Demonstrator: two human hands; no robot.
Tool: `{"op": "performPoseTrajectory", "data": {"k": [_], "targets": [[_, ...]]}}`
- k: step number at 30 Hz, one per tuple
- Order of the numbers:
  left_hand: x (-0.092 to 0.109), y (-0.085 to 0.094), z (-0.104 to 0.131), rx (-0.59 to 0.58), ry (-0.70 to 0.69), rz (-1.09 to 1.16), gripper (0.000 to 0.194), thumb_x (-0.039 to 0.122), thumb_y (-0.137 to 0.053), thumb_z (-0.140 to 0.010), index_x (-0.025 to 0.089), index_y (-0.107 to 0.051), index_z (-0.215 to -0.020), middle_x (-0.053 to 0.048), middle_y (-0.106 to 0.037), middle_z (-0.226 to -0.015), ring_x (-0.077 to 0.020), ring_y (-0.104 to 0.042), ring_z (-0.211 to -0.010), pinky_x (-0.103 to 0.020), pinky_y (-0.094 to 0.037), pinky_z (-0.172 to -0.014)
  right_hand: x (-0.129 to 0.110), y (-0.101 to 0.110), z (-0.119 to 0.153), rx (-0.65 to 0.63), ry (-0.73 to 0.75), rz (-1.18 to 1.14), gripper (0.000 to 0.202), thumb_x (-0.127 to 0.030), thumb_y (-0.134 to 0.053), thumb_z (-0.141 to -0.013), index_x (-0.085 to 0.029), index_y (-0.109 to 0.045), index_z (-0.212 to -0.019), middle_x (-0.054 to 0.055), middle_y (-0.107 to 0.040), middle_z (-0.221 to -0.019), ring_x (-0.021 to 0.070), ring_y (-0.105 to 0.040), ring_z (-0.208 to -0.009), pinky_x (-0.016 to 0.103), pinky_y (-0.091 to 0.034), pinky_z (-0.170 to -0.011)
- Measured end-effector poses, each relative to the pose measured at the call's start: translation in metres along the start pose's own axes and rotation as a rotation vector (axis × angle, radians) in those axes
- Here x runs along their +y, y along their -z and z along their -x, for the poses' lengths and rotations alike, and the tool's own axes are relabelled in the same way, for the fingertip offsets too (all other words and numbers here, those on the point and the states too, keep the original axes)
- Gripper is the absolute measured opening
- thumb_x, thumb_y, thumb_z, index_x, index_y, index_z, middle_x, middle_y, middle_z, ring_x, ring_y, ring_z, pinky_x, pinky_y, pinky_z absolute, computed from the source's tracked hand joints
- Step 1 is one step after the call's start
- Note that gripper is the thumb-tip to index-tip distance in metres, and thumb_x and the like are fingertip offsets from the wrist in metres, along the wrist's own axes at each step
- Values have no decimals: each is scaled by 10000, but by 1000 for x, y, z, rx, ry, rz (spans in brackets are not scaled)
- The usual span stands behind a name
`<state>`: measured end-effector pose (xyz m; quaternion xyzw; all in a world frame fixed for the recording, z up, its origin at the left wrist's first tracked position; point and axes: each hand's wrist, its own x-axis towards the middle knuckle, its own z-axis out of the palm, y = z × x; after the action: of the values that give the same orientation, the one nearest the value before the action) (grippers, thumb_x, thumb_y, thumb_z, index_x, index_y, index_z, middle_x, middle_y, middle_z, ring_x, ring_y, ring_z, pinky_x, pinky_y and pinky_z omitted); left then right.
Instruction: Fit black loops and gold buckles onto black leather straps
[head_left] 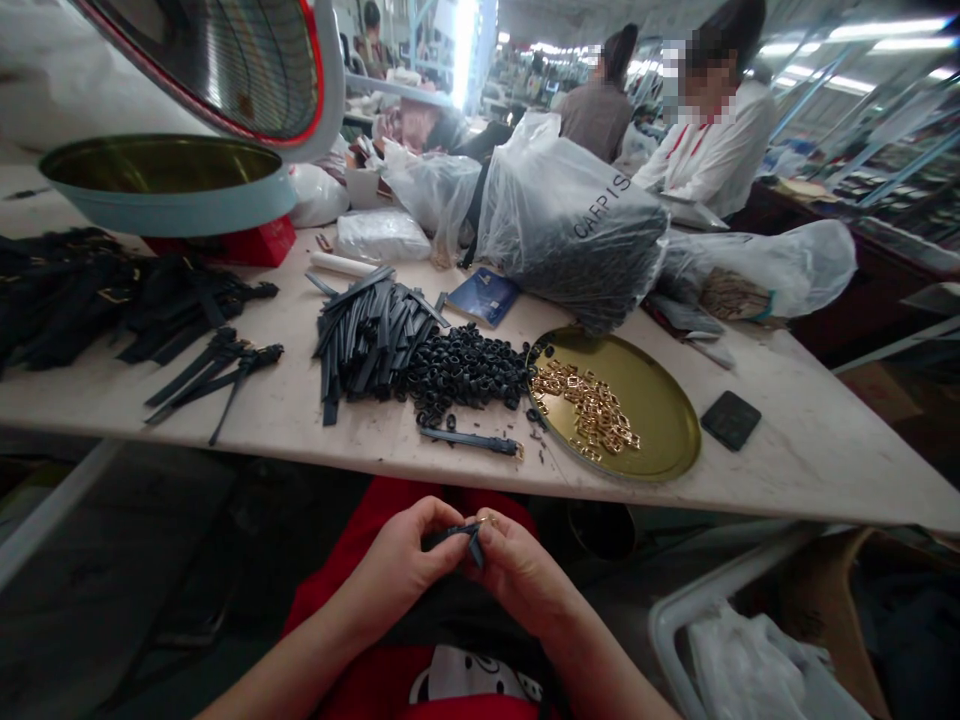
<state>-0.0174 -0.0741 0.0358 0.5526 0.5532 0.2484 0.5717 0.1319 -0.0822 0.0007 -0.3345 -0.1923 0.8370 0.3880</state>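
Above my lap, in front of the table edge, both hands meet on one dark strap [475, 550]. My left hand [420, 545] pinches it between thumb and fingers. My right hand [517, 565] grips its other end, where a small gold buckle [486, 520] shows at the fingertips. On the table just beyond lies a strap with a gold buckle [472, 440]. Behind it are a heap of small black loops [472, 370] and a pile of flat dark strips [371, 335]. Several gold buckles [592, 405] lie in a round gold tray [667, 430].
Dark straps [97, 300] are heaped at the left, near an oval blue tin [172, 205] and a round mirror-like object [232, 60]. Plastic bags [562, 220], a blue booklet [484, 296] and a black flat object [731, 420] lie beyond. Two people [712, 140] work behind the table.
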Motion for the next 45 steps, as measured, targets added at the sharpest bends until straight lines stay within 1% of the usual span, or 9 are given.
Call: {"op": "performPoseTrajectory", "data": {"k": [7, 13, 16, 22, 26, 30, 34, 40, 45], "targets": [[2, 3, -1, -78, 66, 248, 239, 368, -568, -744, 142, -575, -824, -45, -667, -800, -163, -602, -737, -249, -452, -666, 0, 0, -13, 230, 138, 274, 296, -380, -640, -712, -183, -422, -668, -67, -460, -537, 63, -395, -472, 190, -308, -477], [-1, 2, -14, -92, 150, 125, 175, 289, -567, -676, 149, -553, -780, -1, -619, -696, -140, -551, -644, -222, -403, -573, -3, 8, -14, 226, 187, 530, 275, -388, -624, -700, -210, -457, -828, -67, -459, -624, 74, -410, -498, 197, -326, -471], [-5, 1, -19, -149, 205, 166, 191, 284, -569, -648, 140, -540, -770, 31, -554, -641, -110, -498, -577, -207, -359, -522, -4, 15, -13, 217, 208, 722, 212, -371, -598, -723, -189, -500, -768, -58, -442, -594, 78, -387, -510, 200, -301, -472], [-10, 6, -21, -155, 276, 167, 153, 232, -584, -639, 142, -523, -746, 59, -507, -589, -84, -452, -535, -189, -313, -483, -5, 21, -16, 292, 181, 716, 199, -362, -564, -739, -191, -463, -732, -72, -403, -549, 70, -366, -471, 198, -286, -449], [-16, 9, -20, -257, 323, 322, 240, 285, -609, -674, 133, -527, -842, 26, -595, -648, -98, -529, -581, -197, -355, -534, -5, 21, -14, 268, 115, 712, 209, -335, -604, -708, -201, -448, -745, -86, -411, -524, 65, -373, -442, 184, -272, -418], [-22, 8, -16, -292, 328, 414, 277, 309, -636, -674, 120, -545, -854, 27, -598, -632, -75, -506, -534, -183, -328, -508, -4, 20, -8, 207, 44, 692, 188, -328, -567, -735, -208, -424, -751, -96, -417, -491, 60, -364, -399, 176, -250, -390], [-22, 8, -9, -293, 302, 434, 295, 314, -658, -653, 109, -569, -846, 6, -619, -713, -56, -468, -500, -188, -319, -491, -2, 18, -2, 196, 156, 886, 112, -280, -533, -759, -187, -473, -742, -59, -480, -550, 70, -393, -483, 186, -291, -448], [-22, 4, 1, -321, 369, 529, 281, 305, -673, -656, 104, -584, -832, -14, -642, -725, -34, -439, -468, -169, -278, -469, 2, 18, 6, 232, 211, 1056, 100, -277, -509, -771, -187, -476, -744, -62, -436, -562, 79, -398, -502, 189, -305, -464], [-32, -7, 7, -272, 395, 557, 274, 321, -673, -648, 100, -576, -778, -7, -632, -690, -19, -411, -434, -159, -263, -446, 3, 15, 18, 127, 300, 1371, 89, -273, -470, -806, -190, -481, -775, -3, -559, -673, 120, -507, -609, 229, -365, -561]]}}
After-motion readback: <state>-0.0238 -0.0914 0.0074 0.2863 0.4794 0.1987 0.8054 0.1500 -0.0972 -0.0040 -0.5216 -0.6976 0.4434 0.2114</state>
